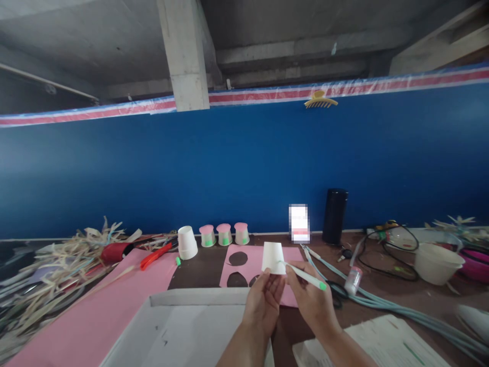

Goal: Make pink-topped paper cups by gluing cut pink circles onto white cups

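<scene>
Nearest: a white cardboard tray (183, 326) at the bottom edge, printed papers (385, 344) to its right.

Just above, both hands meet at centre. Left hand (263, 300) raised, fingers closed on the lower rim of an upturned white paper cup (273, 258), which stands above the fingertips. Right hand (311, 295) closed round a white marker with a green cap (305, 277); its tip touches the cup's right side, the cap end points lower right.

Behind the cup: a pink sheet with round holes cut out (255, 270) flat on the brown table (202, 270). A larger pink sheet (95, 316) lies left, red-handled cutters (155, 256) at its far corner. Pale blue cable (382, 298) runs right, a small bottle (353, 280) just beside it.

Farther: one plain upturned cup (187, 242), then three cups with pink tops (224, 234) in a row. Dried straw (57, 270) heaped far left. A black cylinder (334, 216) stands against the blue wall (244, 163); white bowl (437, 262) far right.
</scene>
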A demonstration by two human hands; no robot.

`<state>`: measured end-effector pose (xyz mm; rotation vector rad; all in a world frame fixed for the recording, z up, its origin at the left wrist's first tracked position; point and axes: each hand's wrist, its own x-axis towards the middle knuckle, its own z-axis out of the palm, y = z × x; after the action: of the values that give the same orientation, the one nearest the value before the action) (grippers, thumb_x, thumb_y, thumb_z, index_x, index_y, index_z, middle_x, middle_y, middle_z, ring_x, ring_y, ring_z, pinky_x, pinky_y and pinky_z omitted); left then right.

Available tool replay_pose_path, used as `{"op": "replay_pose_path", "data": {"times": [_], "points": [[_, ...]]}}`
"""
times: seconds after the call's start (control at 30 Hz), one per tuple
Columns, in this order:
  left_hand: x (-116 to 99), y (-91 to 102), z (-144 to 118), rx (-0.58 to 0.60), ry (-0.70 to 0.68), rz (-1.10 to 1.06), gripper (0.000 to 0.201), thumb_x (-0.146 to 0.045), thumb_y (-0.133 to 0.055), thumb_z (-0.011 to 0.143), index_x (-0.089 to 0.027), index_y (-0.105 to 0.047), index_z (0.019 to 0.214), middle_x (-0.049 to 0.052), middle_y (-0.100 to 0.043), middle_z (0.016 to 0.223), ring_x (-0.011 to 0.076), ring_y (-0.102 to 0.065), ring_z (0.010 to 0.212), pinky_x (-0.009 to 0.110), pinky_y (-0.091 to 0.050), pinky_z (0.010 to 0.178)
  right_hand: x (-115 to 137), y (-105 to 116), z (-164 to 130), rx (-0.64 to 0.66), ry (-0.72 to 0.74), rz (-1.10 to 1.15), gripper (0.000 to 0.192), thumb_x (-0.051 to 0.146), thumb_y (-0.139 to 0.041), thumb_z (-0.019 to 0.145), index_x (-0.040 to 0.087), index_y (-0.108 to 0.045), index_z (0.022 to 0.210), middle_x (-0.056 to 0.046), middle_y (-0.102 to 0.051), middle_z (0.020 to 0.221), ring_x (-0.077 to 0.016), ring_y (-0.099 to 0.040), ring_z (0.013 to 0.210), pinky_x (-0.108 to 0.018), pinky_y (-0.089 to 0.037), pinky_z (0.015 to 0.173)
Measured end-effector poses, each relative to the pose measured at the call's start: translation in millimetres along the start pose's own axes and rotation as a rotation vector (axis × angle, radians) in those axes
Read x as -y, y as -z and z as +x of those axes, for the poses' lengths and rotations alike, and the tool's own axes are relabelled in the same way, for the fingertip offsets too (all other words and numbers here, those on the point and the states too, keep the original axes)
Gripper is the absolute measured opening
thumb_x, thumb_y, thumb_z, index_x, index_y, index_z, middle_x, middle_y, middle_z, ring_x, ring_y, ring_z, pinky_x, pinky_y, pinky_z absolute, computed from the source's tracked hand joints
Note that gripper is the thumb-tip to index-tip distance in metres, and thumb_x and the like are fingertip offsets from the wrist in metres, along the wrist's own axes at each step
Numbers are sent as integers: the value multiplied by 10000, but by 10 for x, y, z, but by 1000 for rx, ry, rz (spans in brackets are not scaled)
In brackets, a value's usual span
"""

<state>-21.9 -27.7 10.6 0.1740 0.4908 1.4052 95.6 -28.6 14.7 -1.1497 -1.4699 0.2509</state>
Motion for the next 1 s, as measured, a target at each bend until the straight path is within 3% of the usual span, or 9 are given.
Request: {"op": "replay_pose_path", "data": {"times": [0.2, 0.43, 0.6, 1.0], "points": [[12, 15, 14, -5, -2, -5, 4, -88, -625, 777, -90, -624, 775, 110, -704, 797, 160, -681, 764, 289, -553, 817, 45, 17, -15, -15, 6, 23, 194, 371, -549, 845, 201, -609, 917, -41, -677, 824, -170, -655, 686, -257, -526, 648], [33, 0, 14, -7, -54, -43, 48, -86, -613, 789, -76, -626, 834, 131, -695, 886, 166, -677, 829, 281, -545, 840, 128, 112, -1, -115, 123, 32, 210, 308, -555, 853, 211, -594, 1035, -63, -655, 914, -183, -645, 780, -287, -536, 717], [39, 3, 6, -18, -47, -51, 28, -73, -613, 784, -83, -622, 808, 119, -694, 854, 166, -677, 823, 281, -538, 853, 167, 105, -12, -57, 193, -20, 168, 303, -541, 862, 218, -611, 989, -70, -660, 913, -204, -626, 842, -320, -513, 784], [110, 11, 17, 50, -43, 5, 15, -109, -625, 782, -103, -628, 795, 93, -681, 827, 145, -663, 803, 244, -533, 817, 140, 53, -19, -2, 204, -97, 160, 318, -535, 855, 220, -612, 956, -53, -675, 893, -184, -638, 823, -273, -511, 740]]}}
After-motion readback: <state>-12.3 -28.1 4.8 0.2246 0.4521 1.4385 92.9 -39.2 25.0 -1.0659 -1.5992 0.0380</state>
